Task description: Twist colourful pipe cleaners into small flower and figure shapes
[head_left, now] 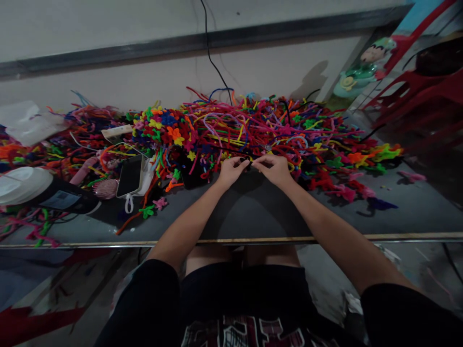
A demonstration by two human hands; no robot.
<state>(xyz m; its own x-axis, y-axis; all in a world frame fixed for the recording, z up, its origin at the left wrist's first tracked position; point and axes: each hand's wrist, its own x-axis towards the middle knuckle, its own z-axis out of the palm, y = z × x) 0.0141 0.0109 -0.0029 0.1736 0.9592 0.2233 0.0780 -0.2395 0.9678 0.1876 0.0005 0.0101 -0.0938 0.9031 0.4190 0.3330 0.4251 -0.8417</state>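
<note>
Over the table's middle, my left hand (230, 172) and my right hand (275, 168) are close together, thumbs and forefingers pinched. Between the fingertips is a small piece of black pipe cleaner (250, 161), bent or twisted; its exact shape is too dark and small to make out. Both hands appear to grip it, one from each side. Just beyond them lies a wide heap of coloured pipe cleaners (224, 123), some straight and loose. A cluster of finished-looking pipe-cleaner flowers (170, 127) sits to the left of my hands.
At left stand a dark cup with a white lid (68, 193), a phone (130, 176) and a pink ridged object (105, 189). A white plastic bag (31, 123) lies behind. The grey table (253, 217) ends near my lap. A cable (213, 58) hangs down the wall; red chairs (427, 86) stand right.
</note>
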